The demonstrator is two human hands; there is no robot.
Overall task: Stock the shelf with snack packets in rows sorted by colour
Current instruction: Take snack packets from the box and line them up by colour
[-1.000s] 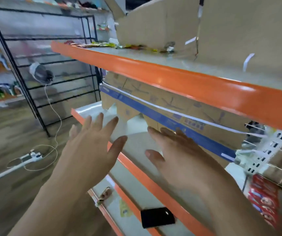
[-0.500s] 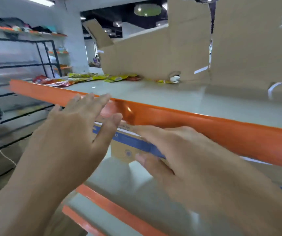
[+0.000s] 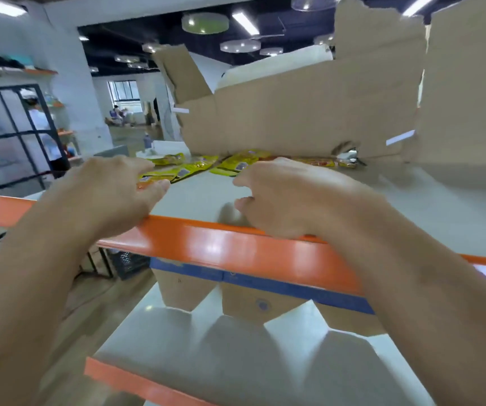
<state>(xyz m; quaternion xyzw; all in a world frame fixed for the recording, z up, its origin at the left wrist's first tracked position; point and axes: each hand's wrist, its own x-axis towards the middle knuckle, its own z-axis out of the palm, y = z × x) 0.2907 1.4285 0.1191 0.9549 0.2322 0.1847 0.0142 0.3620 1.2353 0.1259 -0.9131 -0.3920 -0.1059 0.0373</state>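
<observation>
Several yellow snack packets (image 3: 197, 167) lie loose at the back of the grey top shelf (image 3: 429, 206), in front of a cardboard wall. Further right on the shelf are an orange-red packet (image 3: 319, 162) and a crumpled silver one (image 3: 349, 155). My left hand (image 3: 112, 194) is over the shelf's left front, its fingertips at the nearest yellow packet (image 3: 148, 179), with no grip visible. My right hand (image 3: 288, 197) hovers over the shelf's front edge with the fingers curled loosely and the thumb apart. Nothing shows inside it.
The shelf has an orange front lip (image 3: 221, 244). Torn cardboard sheets (image 3: 309, 112) stand along its back. Below, a cardboard piece with a blue band (image 3: 265, 284) stands on the lower shelf (image 3: 235, 361). A black metal rack (image 3: 16, 136) stands at the left.
The view has risen from the lower shelf to the top one. Both hands have moved up and forward, from below the orange lip to over the top shelf near the packets.
</observation>
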